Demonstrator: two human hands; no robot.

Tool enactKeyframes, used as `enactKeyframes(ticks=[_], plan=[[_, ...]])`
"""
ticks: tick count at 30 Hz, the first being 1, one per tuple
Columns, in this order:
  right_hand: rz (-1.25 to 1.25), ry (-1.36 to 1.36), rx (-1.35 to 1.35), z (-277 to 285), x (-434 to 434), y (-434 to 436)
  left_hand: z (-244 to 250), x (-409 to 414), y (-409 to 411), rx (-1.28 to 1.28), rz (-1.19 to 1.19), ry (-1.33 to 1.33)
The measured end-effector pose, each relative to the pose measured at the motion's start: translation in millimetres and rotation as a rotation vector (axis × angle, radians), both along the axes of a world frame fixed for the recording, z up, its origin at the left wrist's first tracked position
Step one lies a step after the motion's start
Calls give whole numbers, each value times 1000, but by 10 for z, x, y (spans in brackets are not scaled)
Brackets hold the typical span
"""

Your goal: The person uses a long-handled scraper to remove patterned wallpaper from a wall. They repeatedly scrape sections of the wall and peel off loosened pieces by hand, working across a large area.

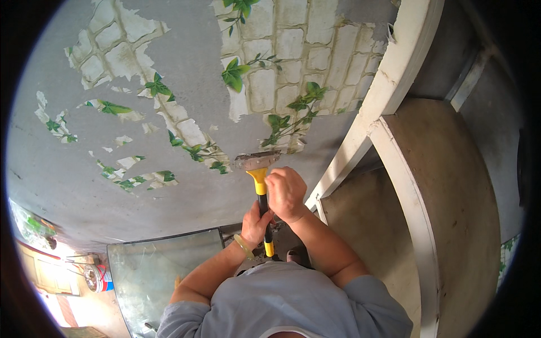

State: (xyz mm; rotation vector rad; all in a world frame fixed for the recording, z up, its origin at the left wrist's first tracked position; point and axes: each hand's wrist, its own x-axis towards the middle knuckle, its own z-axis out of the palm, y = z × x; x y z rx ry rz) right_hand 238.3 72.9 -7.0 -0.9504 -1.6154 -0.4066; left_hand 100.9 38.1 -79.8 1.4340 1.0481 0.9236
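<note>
A long-handled scraper [256,161] with a wide metal blade and a yellow-and-black handle stands upright in the view, its blade against the grey wall [190,84]. My left hand [253,224], with a pale bangle at the wrist, is closed around the black part of the handle. My right hand [287,192] is curled close beside the yellow collar under the blade; whether it grips the collar cannot be told. Just above the blade is the ragged lower edge of brick-and-ivy patterned wallpaper [291,72]. Torn strips of wallpaper [190,131] cling to the wall on the left.
A white frame post [372,110] runs along the right of the wall, joined to a curved shelf edge [408,186]. A glass panel [169,262] leans at lower left, near a bucket [98,278]. Dark scraps lie on the floor by my foot [293,256].
</note>
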Motion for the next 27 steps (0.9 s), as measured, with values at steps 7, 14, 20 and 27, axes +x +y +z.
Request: enactKeyframes(ticks=[7, 14, 20, 27], plan=[[-286, 166, -113, 58, 394, 78, 39, -120, -59, -6, 35, 12], [-375, 10, -79, 190, 546, 255, 119, -117, -190, -1, 3, -2], [-383, -92, -41, 218, 619, 318, 137, -106, -205, -8, 4, -11], [-386, -118, -27, 214, 601, 330, 128, -50, -206, -2, -1, 8]])
